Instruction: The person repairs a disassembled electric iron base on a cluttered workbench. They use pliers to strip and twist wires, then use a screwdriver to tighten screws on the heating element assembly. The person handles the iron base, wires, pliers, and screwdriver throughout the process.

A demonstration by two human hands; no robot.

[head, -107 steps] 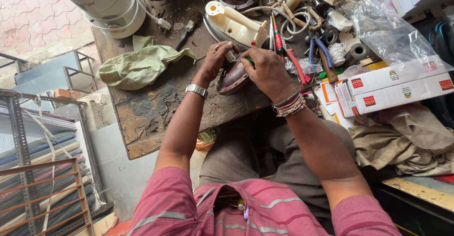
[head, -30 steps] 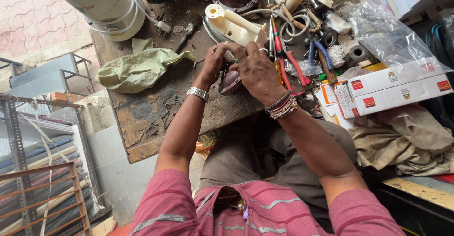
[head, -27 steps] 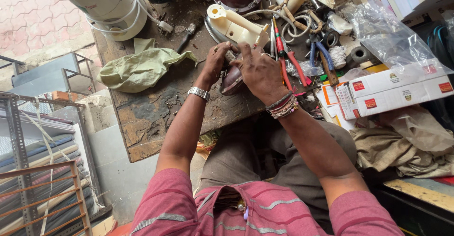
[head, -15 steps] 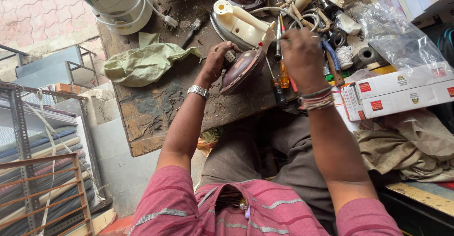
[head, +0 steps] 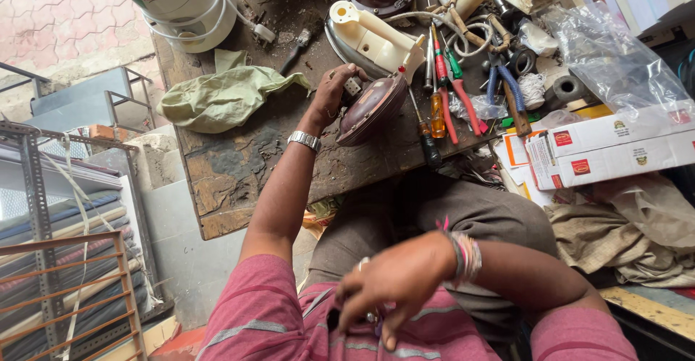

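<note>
— Maroon metal, domed and glossy: that appliance shell is what our left hand has clamped by its upper edge, fingers curled over a small white block at the rim. It stands tilted on the worn wooden table, well inside the near edge.

— And our right hand?

— Pulled back against our pink striped shirt, far from the shell, fingers loosely bent and apart, holding nothing we can make out.

— What worries us here?

— One hand alone steadies a rounded, slick shell resting on its edge. If our grip slackens it could roll toward the screwdrivers lying just right of it, or slide down toward the table's near edge and into our lap. The black-handled screwdriver right of the shell already reaches close to that edge; a nudge from the shell might tip it off.

— Any packaging about?

— Right of the shell, past the tools, two long white cartons lie stacked, each with a small red square label. Above them sits a crumpled clear plastic bag. Left of the shell lies a pale green cloth.
</note>
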